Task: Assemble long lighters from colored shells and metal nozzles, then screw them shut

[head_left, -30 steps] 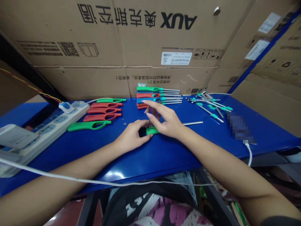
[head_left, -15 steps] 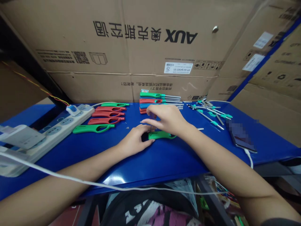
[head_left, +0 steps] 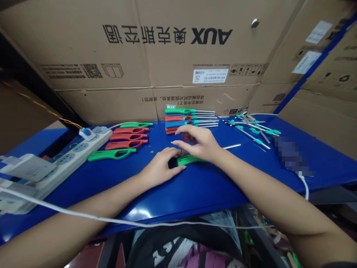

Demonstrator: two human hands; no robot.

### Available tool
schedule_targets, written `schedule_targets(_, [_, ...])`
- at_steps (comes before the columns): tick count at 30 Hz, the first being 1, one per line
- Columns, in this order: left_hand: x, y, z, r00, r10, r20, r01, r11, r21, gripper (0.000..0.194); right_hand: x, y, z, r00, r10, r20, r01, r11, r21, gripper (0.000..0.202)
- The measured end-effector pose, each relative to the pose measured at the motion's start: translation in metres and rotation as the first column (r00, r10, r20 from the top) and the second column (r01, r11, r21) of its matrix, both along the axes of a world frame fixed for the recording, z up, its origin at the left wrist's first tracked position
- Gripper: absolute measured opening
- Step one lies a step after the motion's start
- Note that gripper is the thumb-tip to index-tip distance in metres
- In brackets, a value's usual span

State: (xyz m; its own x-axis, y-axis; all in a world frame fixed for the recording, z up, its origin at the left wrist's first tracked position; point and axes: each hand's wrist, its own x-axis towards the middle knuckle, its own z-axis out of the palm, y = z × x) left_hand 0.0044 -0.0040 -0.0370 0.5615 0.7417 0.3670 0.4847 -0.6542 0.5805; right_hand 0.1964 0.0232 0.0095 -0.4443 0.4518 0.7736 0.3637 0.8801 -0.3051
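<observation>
A green gas lighter (head_left: 187,160) lies flat on the blue table. My left hand (head_left: 160,165) is closed around its left end, with thumb and fingers on either side. Over the same end, my right hand (head_left: 201,143) grips a thin screwdriver (head_left: 181,153), held upright with its tip down at the handle. The fingers hide most of the tool's grip. To the right of my right hand a metal tube (head_left: 232,146) sticks out, in line with the lighter; my hand covers the part between. A few tiny screws (head_left: 151,152) lie left of my left hand.
Green and red lighter handles (head_left: 126,144) lie in a row at the left, beside a white power strip (head_left: 80,149). Behind my hands are lighters with metal tubes (head_left: 181,118). Loose tubes (head_left: 253,130) and a phone (head_left: 291,154) are right. A white cable (head_left: 134,222) crosses in front.
The view has shifted slightly. Both hands stay at the lighter with the screwdriver upright, and more of the metal tube shows beyond my right hand.
</observation>
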Motion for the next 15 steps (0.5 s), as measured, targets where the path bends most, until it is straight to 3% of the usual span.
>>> schedule_targets(5, [0.0003,-0.0014,0.0030,0.999,-0.013,-0.037,0.013,1.000,0.014,0.021,-0.0028,-0.0054,0.0014,0.992,0.128,0.004,-0.128,0.991,-0.050,0.030])
schedule_targets(9, [0.0014,-0.0044,0.0067,0.998,-0.025,-0.062,0.027,0.999,0.028,0.023,-0.0015,-0.0055,-0.0012,0.999,0.040,-0.031,-0.038,0.998,0.053,0.020])
schedule_targets(12, [0.0015,-0.0056,0.0079,0.997,-0.031,-0.068,0.033,0.999,0.032,0.024,0.0015,-0.0042,-0.0005,0.998,-0.013,0.055,0.007,0.993,0.118,0.022])
schedule_targets(15, [0.0010,-0.0051,0.0074,0.997,-0.028,-0.074,0.031,0.999,0.037,0.022,0.0007,-0.0042,0.0025,0.988,0.081,0.134,-0.082,0.997,0.006,0.031])
